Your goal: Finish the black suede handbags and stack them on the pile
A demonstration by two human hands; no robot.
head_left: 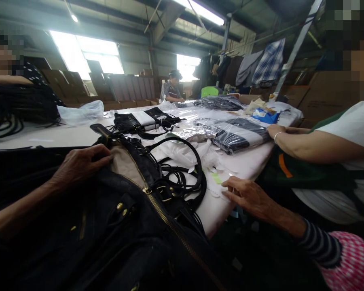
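Observation:
A large black handbag [118,226] fills the lower left, with brass studs and a brass zipper [162,212] that is partly undone. Beige lining [125,161] shows in its opening. My left hand [81,163] is closed, pinching the bag's edge beside the lining. Thin black cords and looped handles [198,161] lie at the bag's far side. Over the table's near edge, my right hand [253,198] has thumb and fingers apart, with nothing visibly held. Its fingertips are close to a light green paper slip [216,178] and white paper scraps [215,190].
Another black bag [144,121] with a white wrap lies on the white table [248,163]. At right, a co-worker's hand [276,130] touches a plastic-wrapped bag [236,133]. A blue box [265,116] stands behind it. More people work at left and at the far end.

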